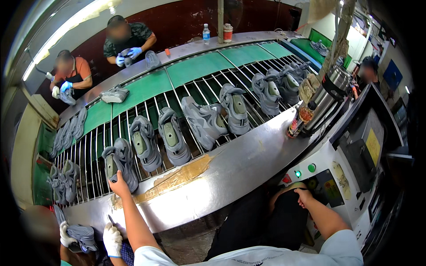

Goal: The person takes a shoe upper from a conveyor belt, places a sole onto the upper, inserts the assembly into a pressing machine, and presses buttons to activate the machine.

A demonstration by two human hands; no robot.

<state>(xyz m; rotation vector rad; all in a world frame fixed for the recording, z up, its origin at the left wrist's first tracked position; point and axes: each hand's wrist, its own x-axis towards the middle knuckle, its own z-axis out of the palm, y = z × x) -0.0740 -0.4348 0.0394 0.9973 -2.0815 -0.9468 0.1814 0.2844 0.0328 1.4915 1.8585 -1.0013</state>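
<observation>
My left hand [119, 184] is closed on the heel of a grey sneaker [112, 165] at the near left edge of the rod conveyor [103, 141]. A second grey sneaker [125, 160] stands right against it. Further along the rods come more grey sneakers, among them one [145, 146], another [174, 139] and one turned at an angle [202, 122]. Several have pale green pieces inside their openings. My right hand [303, 197] rests by my right knee with its fingers curled; whether they hold anything is hidden.
A steel ledge [239, 164] with torn brown tape borders the conveyor. To the right stand a steel flask [328, 93], a bottle [301, 119] and a machine with lit buttons [298, 174]. Two co-workers handle shoes across the green belt [195, 68]; a gloved co-worker [113, 239] is close at left.
</observation>
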